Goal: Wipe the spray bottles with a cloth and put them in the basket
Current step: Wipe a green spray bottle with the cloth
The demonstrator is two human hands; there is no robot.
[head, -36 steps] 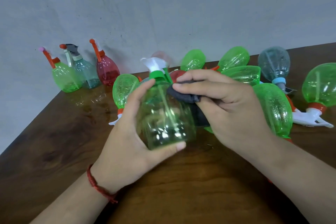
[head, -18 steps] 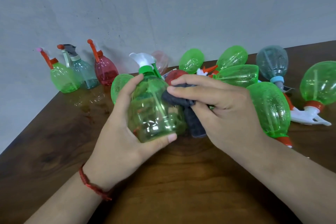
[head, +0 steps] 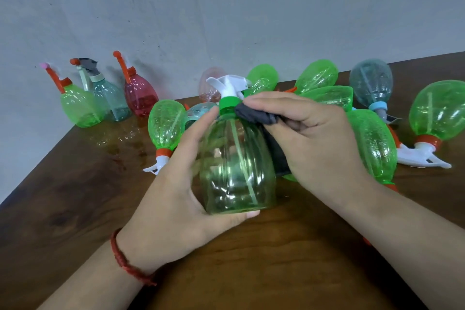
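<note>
Nearest to me, a red thread bracelet [head: 125, 257] circles the wrist of the left hand [head: 176, 199]. That hand grips a clear green spray bottle [head: 236, 166] above the dark wooden table [head: 75, 209]: the thumb lies along the near bottom edge and the fingers curl up the bottle's left side, the forefinger reaching almost to the green collar [head: 227, 106]. The bottle is upright, leaning slightly, with its white trigger head [head: 229, 85] at the far end.

On the right, the right hand [head: 314, 138] has its fingers close together, curled over a dark grey cloth [head: 259, 114]. They press it against the bottle's shoulder, just under the collar, and the rest of the cloth hangs down the bottle's right side.

Beyond the hands, more bottles lie on their sides on the table. One green bottle [head: 164, 126] with an orange collar lies just left of the held one, another [head: 372, 143] just behind the right hand, and a third [head: 440, 116] at the far right. A bluish bottle [head: 371, 83] lies farther back among other green ones.

At the far left, three bottles stand upright against the grey wall [head: 226, 7]: a green one [head: 80, 106], a teal one [head: 110, 100] and a red one [head: 141, 98].
</note>
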